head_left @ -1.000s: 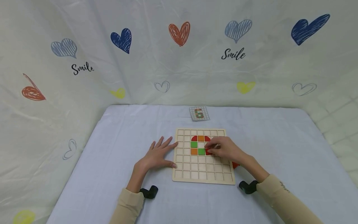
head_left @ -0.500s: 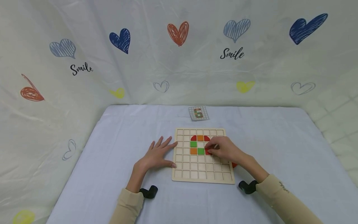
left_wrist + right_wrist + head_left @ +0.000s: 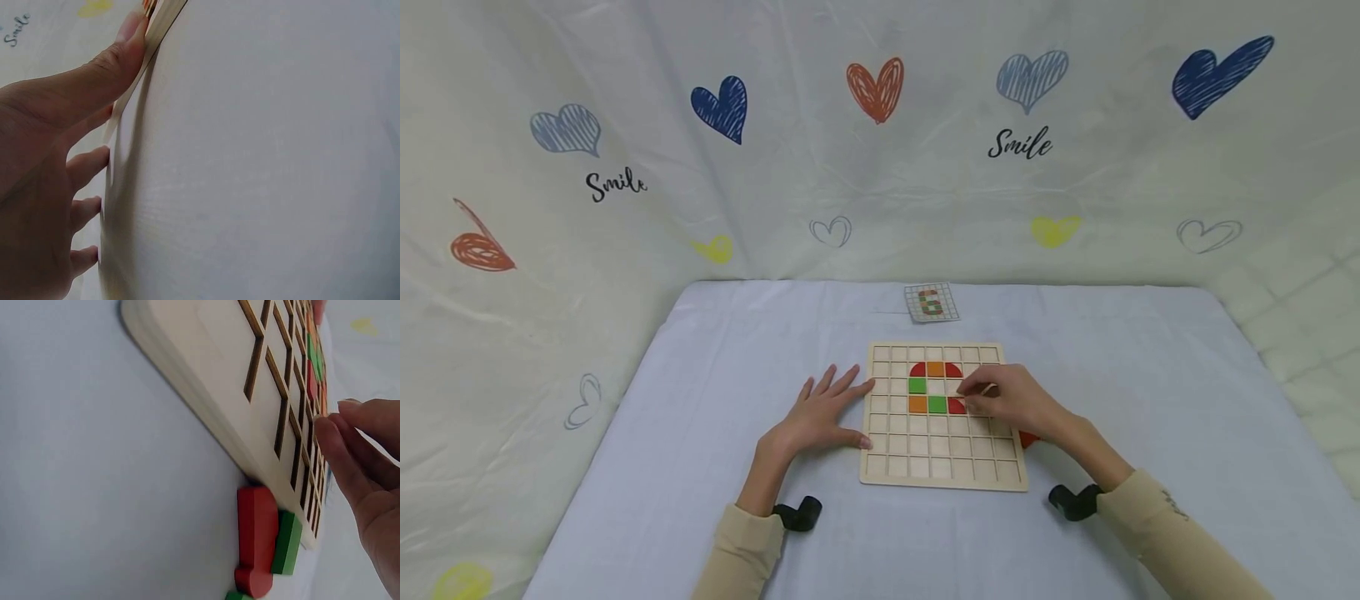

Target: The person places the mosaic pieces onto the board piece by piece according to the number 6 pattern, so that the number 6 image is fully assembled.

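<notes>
A wooden grid board (image 3: 925,467) lies on the table with red, orange and green tiles set in some of its squares. My left hand (image 3: 823,419) is spread flat at the board's left side, thumb and index fingertip touching the edge. Over the right part of the grid is my right hand (image 3: 1018,404); its fingertips sit just beside a red tile (image 3: 956,406) in the grid. In the right wrist view nothing shows between the thumb and fingers of the right hand (image 3: 369,469), which are bent and apart from the tiles.
Loose red pieces (image 3: 256,525) and green pieces (image 3: 287,544) lie by the board's right edge, mostly hidden by my right arm in the head view. A small patterned card (image 3: 932,303) lies behind the board. A cloth backdrop (image 3: 880,183) with printed hearts rises behind the table.
My right hand has let go of the red tile and drawn slightly to the right, leaving the tile in its square. My left hand stays at the board's edge.
</notes>
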Tool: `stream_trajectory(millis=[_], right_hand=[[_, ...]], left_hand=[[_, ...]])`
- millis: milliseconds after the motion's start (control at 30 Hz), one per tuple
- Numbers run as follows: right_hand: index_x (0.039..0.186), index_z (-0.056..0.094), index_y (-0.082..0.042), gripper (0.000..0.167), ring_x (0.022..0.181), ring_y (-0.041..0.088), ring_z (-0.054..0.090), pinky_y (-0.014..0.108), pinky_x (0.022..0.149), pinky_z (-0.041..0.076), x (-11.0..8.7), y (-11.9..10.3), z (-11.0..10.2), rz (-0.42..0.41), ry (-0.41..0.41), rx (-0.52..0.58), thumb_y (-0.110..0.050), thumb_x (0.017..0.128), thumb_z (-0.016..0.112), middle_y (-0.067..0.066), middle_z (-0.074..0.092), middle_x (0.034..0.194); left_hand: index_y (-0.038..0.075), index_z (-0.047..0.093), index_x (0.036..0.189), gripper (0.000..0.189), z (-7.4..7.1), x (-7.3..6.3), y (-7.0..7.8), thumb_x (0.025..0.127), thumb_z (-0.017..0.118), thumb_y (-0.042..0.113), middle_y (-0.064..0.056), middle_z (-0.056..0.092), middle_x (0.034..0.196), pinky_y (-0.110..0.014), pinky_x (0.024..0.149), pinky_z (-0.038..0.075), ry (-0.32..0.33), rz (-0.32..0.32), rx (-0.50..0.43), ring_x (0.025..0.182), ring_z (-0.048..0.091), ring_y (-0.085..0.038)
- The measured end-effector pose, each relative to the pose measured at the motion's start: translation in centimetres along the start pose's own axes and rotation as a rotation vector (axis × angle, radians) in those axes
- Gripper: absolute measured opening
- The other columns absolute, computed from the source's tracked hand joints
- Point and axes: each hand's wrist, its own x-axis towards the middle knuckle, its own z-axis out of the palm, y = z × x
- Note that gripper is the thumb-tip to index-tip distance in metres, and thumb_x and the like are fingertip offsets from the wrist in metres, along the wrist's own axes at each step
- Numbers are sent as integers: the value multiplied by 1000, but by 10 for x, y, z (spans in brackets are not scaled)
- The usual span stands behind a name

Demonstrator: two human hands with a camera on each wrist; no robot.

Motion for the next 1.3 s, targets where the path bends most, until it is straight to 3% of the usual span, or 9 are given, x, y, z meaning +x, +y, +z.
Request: stream_trajectory(millis=[233, 733, 933, 1300], right_hand=[[106, 78, -9, 14, 91, 16, 67, 34, 83, 61, -11, 5, -13, 19, 31, -30, -8, 92, 76, 0, 75, 101], [104, 78, -8, 14, 83, 12, 63, 22, 73, 56, -41, 24, -34, 61, 85, -119, -9, 90, 78, -3, 74, 94], [98, 77, -10, 13, 80, 9, 62, 23, 70, 55, -53, 34, -36, 48, 96, -144, -6, 86, 80, -6, 72, 92], [106, 77, -7, 24, 88, 17, 62, 27, 73, 57, -59, 39, -32, 29, 87, -140, -3, 83, 80, 0, 72, 100]], left_hand=[[30, 38, 161, 95, 2, 1, -2, 80, 83, 54, -2, 18, 173, -66, 126, 4, 6, -1, 17, 161, 3, -37], [30, 39, 160, 96, 4, 3, -3, 79, 84, 55, -2, 19, 173, -66, 126, 4, 10, -8, 17, 161, 3, -37], [29, 39, 160, 96, 3, 1, -1, 79, 84, 53, -3, 19, 173, -67, 125, 5, 9, -7, 15, 161, 4, -37], [28, 39, 160, 96, 1, -1, 0, 80, 84, 51, -4, 19, 173, -67, 125, 5, 10, 3, 12, 160, 4, -39]])
